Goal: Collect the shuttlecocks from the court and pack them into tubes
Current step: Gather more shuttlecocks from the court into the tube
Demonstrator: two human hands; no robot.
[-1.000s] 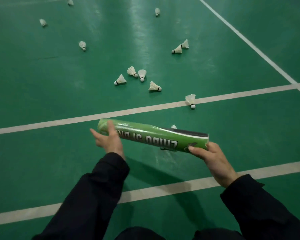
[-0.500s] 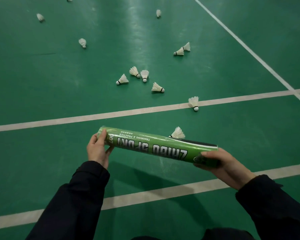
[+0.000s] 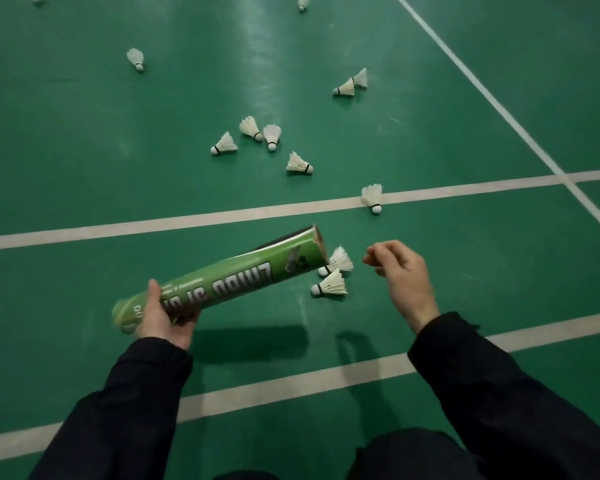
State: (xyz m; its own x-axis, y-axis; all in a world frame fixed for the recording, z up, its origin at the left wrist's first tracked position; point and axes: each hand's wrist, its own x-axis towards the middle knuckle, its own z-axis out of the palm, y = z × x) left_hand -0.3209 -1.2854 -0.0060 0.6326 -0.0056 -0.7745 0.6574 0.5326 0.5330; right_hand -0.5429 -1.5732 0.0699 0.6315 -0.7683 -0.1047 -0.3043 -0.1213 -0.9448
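The left hand [image 3: 160,318] is gripping the green shuttlecock tube [image 3: 222,282] near its base while the right hand [image 3: 400,268] is hovering loosely curled, holding nothing, beside two shuttlecocks [image 3: 331,285]

Closed end of the green tube [image 3: 222,278] partly hidden inside the left hand [image 3: 163,318] grip, nearest shuttlecock [image 3: 336,261] half covered by the tube's open mouth, small print by the grip blurred, far shuttlecock [image 3: 302,1] cut off at the top edge
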